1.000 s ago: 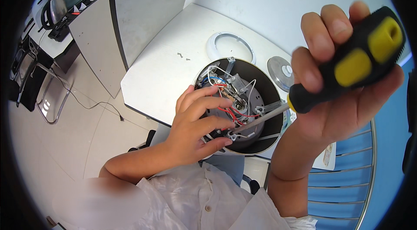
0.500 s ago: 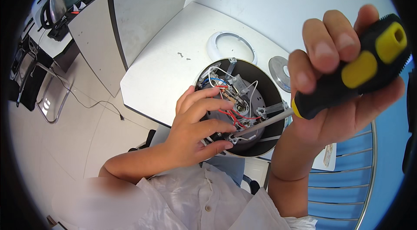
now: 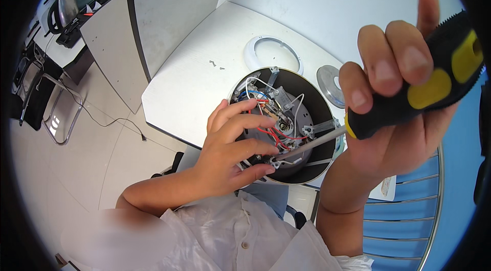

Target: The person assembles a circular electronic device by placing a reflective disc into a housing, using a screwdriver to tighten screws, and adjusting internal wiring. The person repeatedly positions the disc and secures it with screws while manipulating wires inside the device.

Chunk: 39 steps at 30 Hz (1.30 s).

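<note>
A round dark appliance housing (image 3: 323, 156) lies open side up at the near edge of the white table. Inside it are red, white and blue wires (image 3: 279, 137), metal brackets and a grey round plate. My left hand (image 3: 225, 145) grips the housing's near left side, its fingers bent over the rim. Its thumb and index finger are close around the screwdriver's tip. In my right hand (image 3: 391, 82) is a large black-and-yellow screwdriver (image 3: 429, 89), held by the handle with one finger raised. The shaft slants down left to a bracket at the near rim, where the exact contact is hard to see.
Behind the housing lies a white plastic ring (image 3: 249, 56), with a silver metal disc (image 3: 330, 86) to its right. Small metal pieces (image 3: 216, 65) rest on the white table (image 3: 189, 87). A grey partition (image 3: 174, 15) stands at left, and a metal-railed rack (image 3: 409, 220) at right.
The screwdriver handle has turned and shifted slightly right in my right hand, whose one finger has lifted higher. My left hand stays almost in place.
</note>
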Each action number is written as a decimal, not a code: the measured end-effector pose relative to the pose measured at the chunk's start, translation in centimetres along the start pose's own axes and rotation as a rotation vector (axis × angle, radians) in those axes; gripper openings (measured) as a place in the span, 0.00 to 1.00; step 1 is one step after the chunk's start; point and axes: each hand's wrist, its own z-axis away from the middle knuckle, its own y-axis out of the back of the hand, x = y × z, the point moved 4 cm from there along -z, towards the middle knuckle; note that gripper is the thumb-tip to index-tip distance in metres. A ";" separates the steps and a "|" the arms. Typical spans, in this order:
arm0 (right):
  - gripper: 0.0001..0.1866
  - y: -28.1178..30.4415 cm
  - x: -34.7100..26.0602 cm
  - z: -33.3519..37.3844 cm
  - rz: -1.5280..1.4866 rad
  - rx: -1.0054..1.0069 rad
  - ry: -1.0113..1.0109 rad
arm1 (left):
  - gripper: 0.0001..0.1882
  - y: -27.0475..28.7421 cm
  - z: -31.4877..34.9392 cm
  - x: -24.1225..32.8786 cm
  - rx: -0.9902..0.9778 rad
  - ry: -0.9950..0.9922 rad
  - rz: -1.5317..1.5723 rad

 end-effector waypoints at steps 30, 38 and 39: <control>0.33 0.1 -0.7 1.0 0.018 0.212 0.057 | 0.12 0.2 -0.4 0.6 -0.019 -0.032 -0.010; 0.36 0.8 -0.9 1.0 0.038 0.070 0.073 | 0.11 0.2 -0.2 0.4 -0.034 -0.034 -0.046; 0.35 0.8 -0.9 1.1 0.061 0.101 0.084 | 0.11 0.2 -0.1 0.4 -0.033 -0.036 -0.047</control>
